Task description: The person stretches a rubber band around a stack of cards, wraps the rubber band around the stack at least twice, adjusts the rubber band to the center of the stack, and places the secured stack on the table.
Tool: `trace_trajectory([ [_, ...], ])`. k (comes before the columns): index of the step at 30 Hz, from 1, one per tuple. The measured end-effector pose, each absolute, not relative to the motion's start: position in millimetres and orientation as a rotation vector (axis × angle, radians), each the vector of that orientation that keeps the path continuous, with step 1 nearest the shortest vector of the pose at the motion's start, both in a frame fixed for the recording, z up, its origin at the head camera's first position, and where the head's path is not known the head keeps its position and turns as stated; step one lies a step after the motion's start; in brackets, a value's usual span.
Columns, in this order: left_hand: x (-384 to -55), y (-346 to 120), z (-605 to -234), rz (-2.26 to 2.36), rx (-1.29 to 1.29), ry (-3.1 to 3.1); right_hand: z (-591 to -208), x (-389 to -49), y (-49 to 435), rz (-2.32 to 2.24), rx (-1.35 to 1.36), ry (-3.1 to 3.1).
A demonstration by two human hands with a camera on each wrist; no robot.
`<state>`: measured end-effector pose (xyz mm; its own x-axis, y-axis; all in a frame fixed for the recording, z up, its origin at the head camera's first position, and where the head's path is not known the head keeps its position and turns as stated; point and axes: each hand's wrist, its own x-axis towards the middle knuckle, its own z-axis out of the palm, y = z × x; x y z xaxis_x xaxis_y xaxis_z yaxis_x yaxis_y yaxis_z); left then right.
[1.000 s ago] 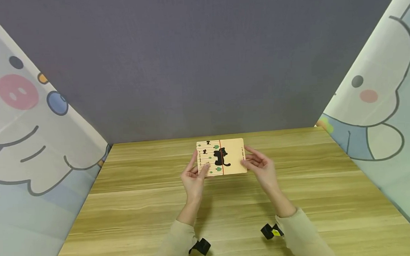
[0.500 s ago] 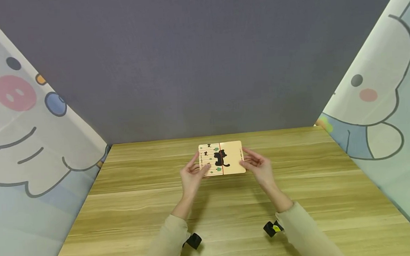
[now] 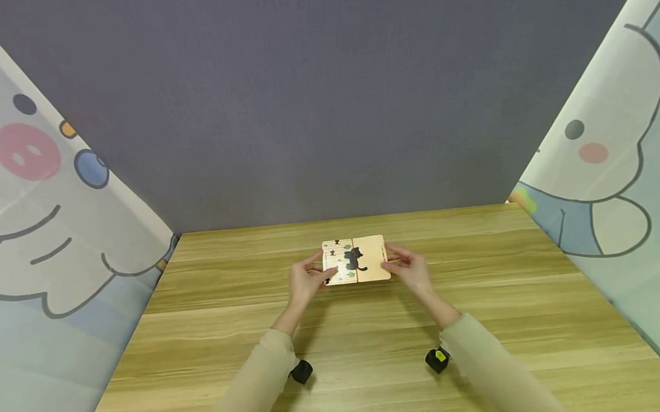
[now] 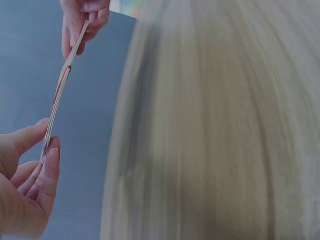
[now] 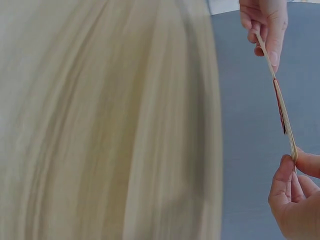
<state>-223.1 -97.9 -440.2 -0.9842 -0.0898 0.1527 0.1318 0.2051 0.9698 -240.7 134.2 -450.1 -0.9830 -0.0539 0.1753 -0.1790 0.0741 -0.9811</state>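
A thin cream notebook (image 3: 372,258) with a black cat on its cover is held up above the wooden table. Lines and small green shapes mark its left part, and a red cord crosses near the middle. My left hand (image 3: 304,282) pinches the left edge, thumb on the cover and fingers behind. At the right edge, my right hand (image 3: 413,272) pinches it the same way. Both wrist views see the notebook (image 4: 59,95) nearly edge-on, as a slim stack of layers with the red cord (image 5: 279,102) along it.
The wooden table (image 3: 368,362) stretches below both hands. Behind it rises a dark grey panel (image 3: 326,109). Cartoon-printed cloth walls (image 3: 31,253) stand on the left and right. A black wrist device (image 3: 301,372) sits under each sleeve.
The notebook has come down a little and tilted, so its cover looks shorter and catches more glare. Both hands have lowered with it, still pinching its edges, and the forearms have spread slightly.
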Motion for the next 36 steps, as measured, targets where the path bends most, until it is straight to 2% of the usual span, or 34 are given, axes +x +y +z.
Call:
trace_trajectory([
  [4,-231,-98,-449,-1.842,-0.042,-2.373,-442,-240,132,2.024,0.162,-2.348],
  [17,-248,-96,-476,-1.858,0.021,-2.484,-465,-263,133,1.939,-0.073,-2.618],
  [36,-251,-93,-499,-1.899,0.128,-2.416,-474,-266,130,1.842,-0.150,-2.720],
])
